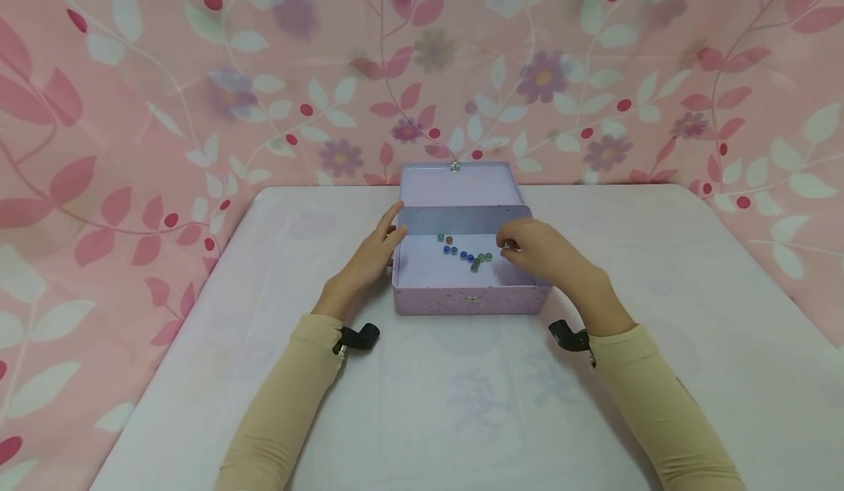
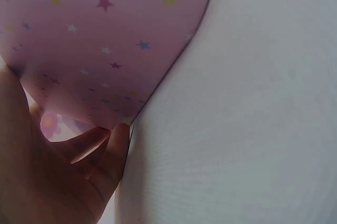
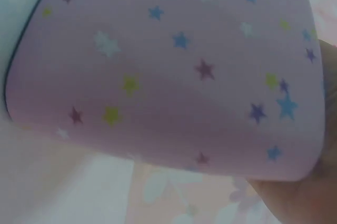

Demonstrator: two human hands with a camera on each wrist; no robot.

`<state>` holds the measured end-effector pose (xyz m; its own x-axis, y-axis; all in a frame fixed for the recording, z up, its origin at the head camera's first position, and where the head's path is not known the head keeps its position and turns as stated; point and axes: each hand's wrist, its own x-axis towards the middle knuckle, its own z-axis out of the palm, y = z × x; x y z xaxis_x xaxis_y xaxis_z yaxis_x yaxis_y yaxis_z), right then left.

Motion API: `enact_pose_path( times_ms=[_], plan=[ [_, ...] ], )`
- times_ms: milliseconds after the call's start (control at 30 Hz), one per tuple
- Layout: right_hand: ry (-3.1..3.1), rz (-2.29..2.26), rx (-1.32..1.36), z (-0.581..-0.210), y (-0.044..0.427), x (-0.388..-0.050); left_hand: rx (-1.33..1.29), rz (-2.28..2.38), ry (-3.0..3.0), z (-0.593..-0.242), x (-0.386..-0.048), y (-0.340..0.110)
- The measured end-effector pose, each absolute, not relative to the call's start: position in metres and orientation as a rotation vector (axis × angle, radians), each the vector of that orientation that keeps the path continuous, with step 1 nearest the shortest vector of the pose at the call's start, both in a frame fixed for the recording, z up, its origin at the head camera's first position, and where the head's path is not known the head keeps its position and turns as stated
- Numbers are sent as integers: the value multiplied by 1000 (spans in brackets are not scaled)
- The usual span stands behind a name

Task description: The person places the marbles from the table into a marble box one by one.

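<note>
An open pink-lilac tin box (image 1: 471, 300) sits on the table with its hinged lid (image 1: 461, 185) tipped back. Several glass marbles (image 1: 488, 257), blue, green and one brownish, lie on its pale floor. My left hand (image 1: 361, 260) holds the box's left side, thumb at the rim and fingers against the outer wall. The left wrist view shows those fingertips (image 2: 120, 134) touching the star-printed wall low down. Inside the right part of the box, my right hand (image 1: 543, 253) has curled fingers, thumb and forefinger pinching what looks like a small marble, mostly hidden.
A white cloth covers the table (image 1: 461, 403). Behind it hangs a pink floral curtain (image 1: 422, 73). Each wrist carries a small black camera (image 1: 361, 337). The box's right wall (image 3: 174, 77) fills most of the right wrist view and hides the fingers there.
</note>
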<state>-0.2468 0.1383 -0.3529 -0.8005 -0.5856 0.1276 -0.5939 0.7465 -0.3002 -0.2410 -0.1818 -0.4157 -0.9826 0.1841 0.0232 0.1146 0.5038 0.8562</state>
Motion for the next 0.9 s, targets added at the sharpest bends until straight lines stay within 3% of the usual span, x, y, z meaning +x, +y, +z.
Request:
enact_pose_path(
  times_ms=[900],
  plan=[
    [-3034, 153, 932, -368, 123, -246, 248, 1517, 2655, -417, -242, -182]
  ],
)
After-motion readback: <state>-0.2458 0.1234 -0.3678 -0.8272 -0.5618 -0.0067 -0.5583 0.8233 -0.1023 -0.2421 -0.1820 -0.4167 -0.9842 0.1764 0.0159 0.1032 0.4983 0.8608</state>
